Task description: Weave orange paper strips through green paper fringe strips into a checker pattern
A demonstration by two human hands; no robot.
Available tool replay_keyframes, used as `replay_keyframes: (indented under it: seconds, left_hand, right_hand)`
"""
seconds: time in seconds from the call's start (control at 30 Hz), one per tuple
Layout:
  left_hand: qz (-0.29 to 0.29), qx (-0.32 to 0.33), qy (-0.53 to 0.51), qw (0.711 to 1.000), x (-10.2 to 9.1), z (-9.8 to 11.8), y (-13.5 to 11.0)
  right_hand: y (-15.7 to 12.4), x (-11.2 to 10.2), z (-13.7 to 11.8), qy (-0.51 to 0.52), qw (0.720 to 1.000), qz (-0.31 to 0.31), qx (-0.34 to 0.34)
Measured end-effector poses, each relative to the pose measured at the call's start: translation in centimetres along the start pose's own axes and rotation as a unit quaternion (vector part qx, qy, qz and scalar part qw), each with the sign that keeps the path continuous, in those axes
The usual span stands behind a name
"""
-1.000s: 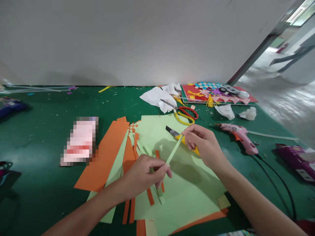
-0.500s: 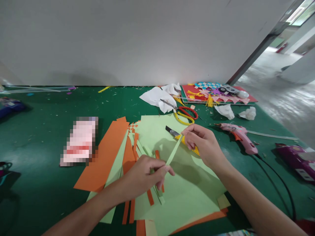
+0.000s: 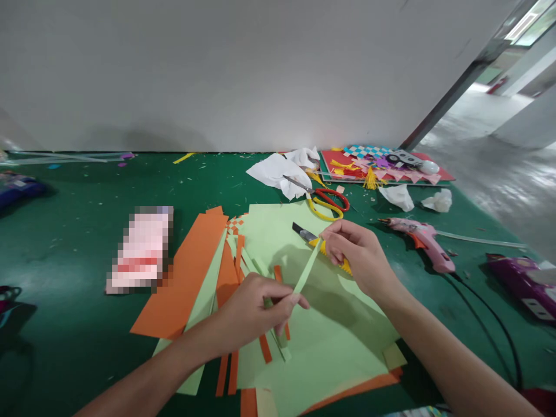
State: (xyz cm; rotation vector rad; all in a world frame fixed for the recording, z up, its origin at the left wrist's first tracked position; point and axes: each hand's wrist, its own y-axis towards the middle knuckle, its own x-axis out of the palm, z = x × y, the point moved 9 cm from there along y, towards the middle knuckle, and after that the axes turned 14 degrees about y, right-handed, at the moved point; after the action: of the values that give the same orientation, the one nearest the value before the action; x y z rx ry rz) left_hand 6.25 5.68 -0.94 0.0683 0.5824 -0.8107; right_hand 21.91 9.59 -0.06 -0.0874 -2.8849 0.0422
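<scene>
My left hand (image 3: 254, 310) pinches the lower end of a light green paper strip (image 3: 307, 267). My right hand (image 3: 360, 255) pinches the strip's upper end, so the strip is stretched between both hands above a light green paper sheet (image 3: 334, 341). A yellow utility knife (image 3: 309, 236) with its blade out lies just behind my right hand. Orange and green strips (image 3: 237, 266) lie under and left of my left hand, beside a small woven orange and green patch (image 3: 235, 223).
An orange sheet (image 3: 185, 278) lies left on the green table (image 3: 87, 220). Scissors (image 3: 324, 200), white crumpled paper (image 3: 278, 171), a pink glue gun (image 3: 423, 240) with cable, a purple device (image 3: 525, 284) and a board of craft pieces (image 3: 382, 165) surround the work.
Almost nothing has changed; my left thumb has shifted slightly along the green strip, and both hands stay where they were.
</scene>
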Motion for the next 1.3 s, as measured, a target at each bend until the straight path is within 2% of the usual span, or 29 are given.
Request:
replay_keyframes:
  seconds: [0.27, 0.5, 0.73, 1.1, 1.2, 1.3]
  left_hand:
    - [0.006, 0.014, 0.01, 1.0, 0.1, 0.1, -0.2]
    - [0.002, -0.001, 0.014, 1.0, -0.1, 0.0, -0.3]
    - [0.025, 0.018, 0.0, 1.0, -0.7, 0.9, -0.2]
    - [0.003, -0.027, -0.039, 0.999, -0.3, -0.4, -0.3]
    - [0.037, -0.028, -0.032, 0.998, -0.8, -0.6, -0.3]
    - [0.1, -0.021, -0.04, 0.994, -1.9, -0.6, -0.6]
  right_hand:
    - [-0.1, -0.2, -0.2, 0.001, 1.0, 0.004, -0.004]
    - [0.2, 0.0, 0.0, 0.005, 1.0, 0.002, 0.0]
    - [0.0, -0.1, -0.2, 0.002, 1.0, 0.003, -0.005]
    - [-0.1, 0.3, 0.1, 0.009, 1.0, -0.003, 0.002]
    - [-0.1, 0.5, 0.4, 0.001, 1.0, -0.01, 0.01]
    - [-0.1, 0.6, 0.6, -0.003, 1.0, -0.014, 0.019]
